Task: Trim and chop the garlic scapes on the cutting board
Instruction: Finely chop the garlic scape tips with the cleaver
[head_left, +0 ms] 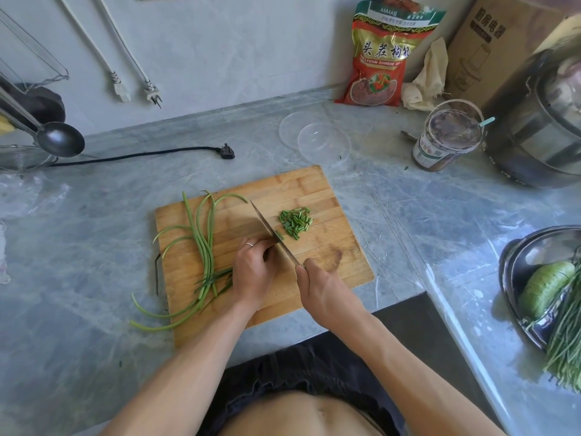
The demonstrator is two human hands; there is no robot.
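Note:
A wooden cutting board (317, 187) lies on the grey counter. Long whole garlic scapes (204, 240) lie along its left side, some hanging over the front left edge. A small pile of chopped scape pieces (295, 221) sits near the board's middle right. My right hand (323, 291) grips the handle of a knife (267, 225) whose blade runs diagonally, tip pointing away. My left hand (254, 269), with a ring, curls over a bunch of scapes right against the blade's left side; only short cut ends (279, 236) show beyond the blade.
Two clear plastic bowls (323, 143) stand behind the board. A jar (446, 136), a red bag (383, 55) and a pot (540, 121) fill the back right. A metal basin (515, 256) with greens sits at right. A black plug (226, 151) lies at back left.

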